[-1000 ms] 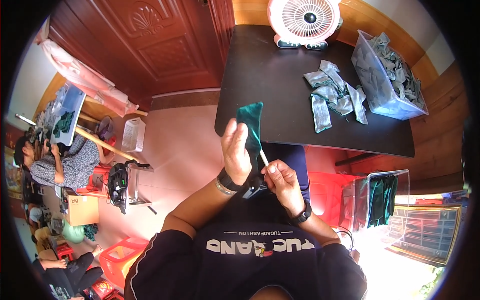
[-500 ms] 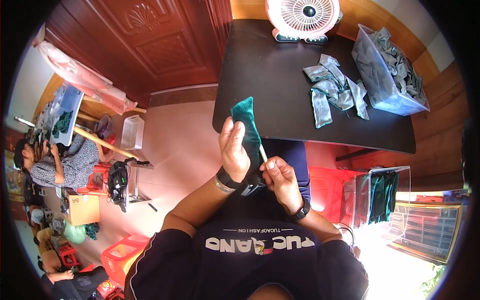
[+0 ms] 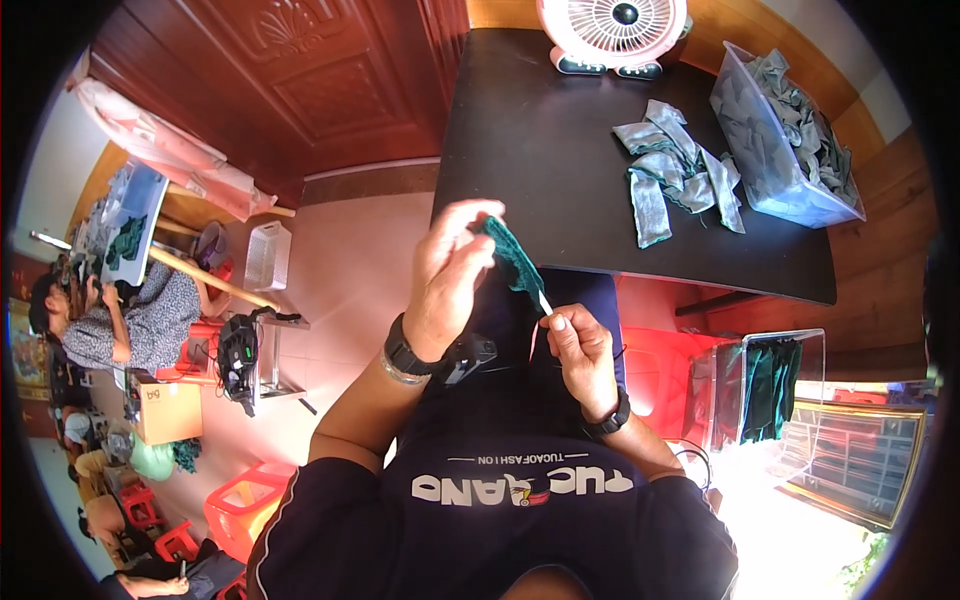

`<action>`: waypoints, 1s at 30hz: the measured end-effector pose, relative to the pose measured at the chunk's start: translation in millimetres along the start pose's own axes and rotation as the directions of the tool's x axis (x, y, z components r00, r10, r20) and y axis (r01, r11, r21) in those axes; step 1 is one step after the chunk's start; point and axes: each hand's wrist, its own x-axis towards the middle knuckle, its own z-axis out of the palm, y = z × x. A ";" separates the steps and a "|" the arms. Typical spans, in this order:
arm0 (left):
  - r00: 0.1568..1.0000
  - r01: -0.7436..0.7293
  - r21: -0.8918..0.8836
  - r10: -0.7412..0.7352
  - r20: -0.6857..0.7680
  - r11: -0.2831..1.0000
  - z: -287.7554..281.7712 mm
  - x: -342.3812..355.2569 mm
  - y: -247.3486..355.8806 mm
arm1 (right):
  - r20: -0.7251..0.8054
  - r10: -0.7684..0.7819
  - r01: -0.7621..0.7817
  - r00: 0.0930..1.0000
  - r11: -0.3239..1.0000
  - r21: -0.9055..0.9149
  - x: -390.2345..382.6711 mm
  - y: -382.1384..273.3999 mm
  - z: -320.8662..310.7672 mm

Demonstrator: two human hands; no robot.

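My left hand (image 3: 447,275) pinches the upper end of a dark green velvet strip (image 3: 515,262) between thumb and fingers, above my lap near the black table's front edge. The strip slants down toward my right hand (image 3: 583,358), bunched and narrow. A thin white stick (image 3: 545,304) sticks out of its lower end, and my right thumb and forefinger are closed on that stick. How far the stick runs inside the fabric is hidden. A loose pile of grey-green velvet strips (image 3: 655,205) lies on the table beyond my right hand.
On the black table (image 3: 530,130) stand a pink-and-white fan (image 3: 625,40) and a clear bin (image 3: 765,150) full of fabric strips. A clear container (image 3: 725,390) with green strips hanging on it stands at my right. Another person (image 3: 130,325) sits at the left near a cardboard box (image 3: 170,412).
My left hand has shifted up and now grips the strip's top end, which stood free before. The strip has bunched up and tilted. My right hand still holds the stick.
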 end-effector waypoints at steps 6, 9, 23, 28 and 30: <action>0.989 0.138 -0.098 -0.142 -0.033 0.986 1.0 -5.2 2.0 | 0.075 -0.008 0.005 0.997 0.999 0.038 -4.4 -1.7 -0.9; 0.996 0.089 -0.073 -0.089 0.010 0.993 -2.4 -5.7 -1.7 | 0.186 0.054 -0.089 0.981 0.978 0.190 -4.4 -3.1 -1.4; 0.871 -0.465 0.337 0.491 0.007 0.819 -9.2 23.4 16.8 | 0.368 0.322 -0.441 0.872 0.843 0.307 -0.4 -9.3 -1.4; 0.687 -0.714 0.562 0.571 0.449 0.417 8.7 -10.6 28.3 | 0.363 0.352 -0.476 0.863 0.807 0.350 1.7 -14.9 -0.5; 0.668 -0.733 0.554 0.571 0.477 0.395 10.4 -19.7 23.6 | 0.296 0.367 -0.469 0.882 0.745 0.475 1.6 -17.4 -0.8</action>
